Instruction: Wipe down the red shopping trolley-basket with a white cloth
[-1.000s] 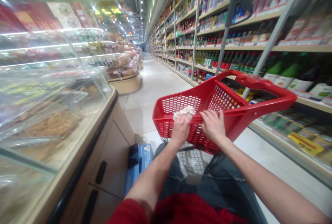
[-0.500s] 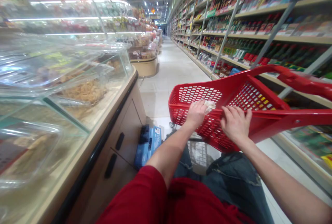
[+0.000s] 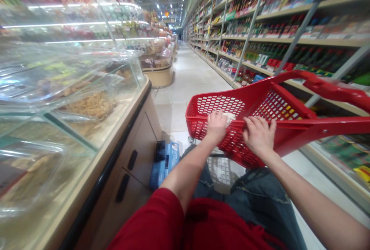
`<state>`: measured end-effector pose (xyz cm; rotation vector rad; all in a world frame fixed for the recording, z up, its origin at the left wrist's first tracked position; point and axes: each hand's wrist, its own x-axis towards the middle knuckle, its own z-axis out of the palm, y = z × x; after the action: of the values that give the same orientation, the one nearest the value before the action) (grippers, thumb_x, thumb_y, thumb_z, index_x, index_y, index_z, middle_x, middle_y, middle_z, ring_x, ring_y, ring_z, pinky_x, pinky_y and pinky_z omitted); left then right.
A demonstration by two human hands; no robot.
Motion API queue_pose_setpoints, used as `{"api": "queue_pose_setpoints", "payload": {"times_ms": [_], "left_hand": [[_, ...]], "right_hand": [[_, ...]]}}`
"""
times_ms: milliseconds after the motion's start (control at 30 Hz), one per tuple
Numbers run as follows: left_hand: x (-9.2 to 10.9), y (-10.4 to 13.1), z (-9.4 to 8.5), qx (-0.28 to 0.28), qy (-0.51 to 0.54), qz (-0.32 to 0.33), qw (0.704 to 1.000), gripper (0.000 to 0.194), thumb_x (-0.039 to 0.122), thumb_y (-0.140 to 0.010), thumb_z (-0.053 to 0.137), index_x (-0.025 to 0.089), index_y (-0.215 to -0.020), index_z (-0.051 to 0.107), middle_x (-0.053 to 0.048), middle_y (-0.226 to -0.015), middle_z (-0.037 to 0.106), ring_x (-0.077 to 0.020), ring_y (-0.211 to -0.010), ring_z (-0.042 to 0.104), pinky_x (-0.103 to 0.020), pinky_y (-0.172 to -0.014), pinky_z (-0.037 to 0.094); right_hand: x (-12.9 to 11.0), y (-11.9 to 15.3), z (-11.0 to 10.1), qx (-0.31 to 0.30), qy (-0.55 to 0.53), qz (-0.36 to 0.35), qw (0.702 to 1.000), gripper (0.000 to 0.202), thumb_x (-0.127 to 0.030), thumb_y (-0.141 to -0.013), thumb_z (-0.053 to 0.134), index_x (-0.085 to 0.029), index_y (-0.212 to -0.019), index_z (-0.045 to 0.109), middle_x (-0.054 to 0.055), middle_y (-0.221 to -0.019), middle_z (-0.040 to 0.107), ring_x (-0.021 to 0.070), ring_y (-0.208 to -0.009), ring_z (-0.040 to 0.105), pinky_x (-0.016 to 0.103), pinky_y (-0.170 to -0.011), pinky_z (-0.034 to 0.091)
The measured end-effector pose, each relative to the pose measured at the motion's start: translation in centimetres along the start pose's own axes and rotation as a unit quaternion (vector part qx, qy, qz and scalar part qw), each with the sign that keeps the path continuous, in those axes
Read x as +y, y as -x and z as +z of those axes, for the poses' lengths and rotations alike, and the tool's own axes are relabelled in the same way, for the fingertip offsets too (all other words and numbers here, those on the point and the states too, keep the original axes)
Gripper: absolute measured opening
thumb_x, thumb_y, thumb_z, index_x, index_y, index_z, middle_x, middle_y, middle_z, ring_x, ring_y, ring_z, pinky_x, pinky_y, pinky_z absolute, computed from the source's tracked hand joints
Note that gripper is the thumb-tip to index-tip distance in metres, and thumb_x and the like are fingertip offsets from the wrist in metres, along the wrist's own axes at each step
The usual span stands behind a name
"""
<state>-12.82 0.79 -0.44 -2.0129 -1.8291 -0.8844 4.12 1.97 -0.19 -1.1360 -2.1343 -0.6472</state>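
Observation:
A red plastic shopping cart (image 3: 291, 138) with perforated sides stands in front of me, its handle toward the right. My left hand (image 3: 216, 125) is closed over the near rim, with a crumpled whitish cloth (image 3: 229, 117) showing beside its fingers, inside the rim. To the right of it, my right hand (image 3: 259, 135) grips the same rim, fingers curled over the top. The fingertips of both hands are partly hidden behind the rim.
On the left runs a glass-topped counter (image 3: 121, 126) with packed food. A blue box (image 3: 166, 169) stands on the floor at its base. Shelves of bottles (image 3: 289, 38) line the right side. The aisle floor (image 3: 185, 65) stretches ahead.
The view has shifted slightly, so the cart and both hands appear a little further left. Both hands remain on the rim, and the cloth stays by my left hand.

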Motion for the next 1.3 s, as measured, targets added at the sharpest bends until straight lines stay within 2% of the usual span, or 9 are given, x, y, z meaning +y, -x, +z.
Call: {"api": "queue_pose_setpoints", "payload": {"times_ms": [200, 400, 533, 700, 900, 1000, 1167, 1233, 1300], "left_hand": [[-2.3, 0.8, 0.0, -0.007, 0.008, 0.081, 0.997, 0.03, 0.023, -0.089, 0.04, 0.019, -0.115, 0.054, -0.009, -0.122, 0.057, -0.0194, -0.111, 0.05, -0.035, -0.092, 0.039], [-8.0, 2.0, -1.4, 0.022, -0.027, -0.096, 0.995, 0.031, 0.021, -0.087, 0.042, 0.017, -0.115, 0.055, -0.012, -0.128, 0.053, -0.024, -0.121, 0.044, -0.045, -0.102, 0.032], [-6.5, 2.2, -0.8, 0.015, -0.023, -0.076, 0.997, 0.038, 0.025, -0.084, 0.047, 0.014, -0.12, 0.052, -0.013, -0.133, 0.048, -0.0265, -0.125, 0.039, -0.045, -0.104, 0.03], [-3.4, 1.9, 0.3, 0.049, -0.018, -0.038, 0.998, 0.038, 0.039, -0.085, 0.048, 0.024, -0.119, 0.055, -0.009, -0.134, 0.047, -0.0281, -0.126, 0.037, -0.049, -0.104, 0.028], [-7.1, 1.7, -0.1, 0.058, -0.002, -0.102, 0.993, 0.03, 0.031, -0.088, 0.043, 0.022, -0.111, 0.061, -0.01, -0.127, 0.053, -0.0247, -0.119, 0.044, -0.045, -0.102, 0.032], [-7.7, 1.3, -0.1, 0.07, 0.003, -0.144, 0.987, 0.029, 0.027, -0.088, 0.044, 0.018, -0.109, 0.061, -0.013, -0.125, 0.053, -0.0243, -0.116, 0.046, -0.043, -0.101, 0.034], [-6.2, 0.6, 0.7, 0.068, 0.012, -0.059, 0.996, 0.028, 0.027, -0.089, 0.04, 0.021, -0.108, 0.059, -0.01, -0.121, 0.055, -0.0231, -0.114, 0.046, -0.044, -0.1, 0.032], [-6.7, 0.5, 0.8, 0.062, 0.019, -0.037, 0.997, 0.027, 0.026, -0.089, 0.04, 0.021, -0.109, 0.058, -0.009, -0.121, 0.056, -0.0227, -0.114, 0.046, -0.044, -0.1, 0.033], [-8.1, 0.4, 0.9, 0.075, 0.026, -0.07, 0.994, 0.028, 0.026, -0.089, 0.04, 0.019, -0.109, 0.058, -0.01, -0.12, 0.055, -0.0224, -0.113, 0.046, -0.042, -0.099, 0.034]], "right_hand": [[0.0, 0.0, 0.1, -0.003, 0.008, -0.002, 1.0, 0.04, -0.021, -0.079, 0.044, -0.015, -0.118, 0.051, 0.011, -0.116, 0.058, 0.0269, -0.112, 0.042, 0.053, -0.103, 0.013], [-0.1, 0.0, 0.5, 0.012, 0.01, -0.002, 1.0, 0.038, -0.022, -0.08, 0.044, -0.014, -0.116, 0.053, 0.01, -0.115, 0.059, 0.0257, -0.111, 0.043, 0.052, -0.104, 0.012], [-0.4, -0.2, 0.5, 0.013, 0.005, 0.008, 1.0, 0.039, -0.021, -0.078, 0.045, -0.014, -0.116, 0.054, 0.011, -0.115, 0.059, 0.0272, -0.111, 0.044, 0.054, -0.103, 0.012], [-0.1, -0.1, 0.1, -0.002, 0.013, -0.017, 1.0, 0.04, -0.022, -0.08, 0.045, -0.013, -0.118, 0.052, 0.012, -0.117, 0.058, 0.0269, -0.111, 0.044, 0.053, -0.103, 0.013], [0.0, -0.2, -0.2, -0.015, 0.013, -0.03, 0.999, 0.041, -0.022, -0.08, 0.046, -0.013, -0.119, 0.052, 0.012, -0.118, 0.058, 0.0274, -0.111, 0.044, 0.053, -0.102, 0.014], [-0.3, -0.5, 0.0, -0.015, 0.013, -0.029, 0.999, 0.04, -0.023, -0.08, 0.047, -0.013, -0.119, 0.052, 0.012, -0.118, 0.058, 0.0272, -0.111, 0.045, 0.052, -0.102, 0.015], [-0.2, -0.7, 1.0, 0.004, 0.01, -0.018, 1.0, 0.04, -0.022, -0.079, 0.048, -0.013, -0.118, 0.053, 0.011, -0.116, 0.059, 0.0271, -0.111, 0.045, 0.052, -0.102, 0.013], [0.0, -0.7, 1.4, 0.002, 0.003, -0.021, 1.0, 0.042, -0.02, -0.078, 0.048, -0.014, -0.119, 0.052, 0.011, -0.117, 0.059, 0.0274, -0.113, 0.045, 0.052, -0.102, 0.013], [0.3, -0.8, 1.8, -0.002, -0.005, -0.023, 1.0, 0.045, -0.019, -0.076, 0.049, -0.014, -0.121, 0.051, 0.011, -0.118, 0.058, 0.0275, -0.114, 0.044, 0.052, -0.102, 0.013]]}}
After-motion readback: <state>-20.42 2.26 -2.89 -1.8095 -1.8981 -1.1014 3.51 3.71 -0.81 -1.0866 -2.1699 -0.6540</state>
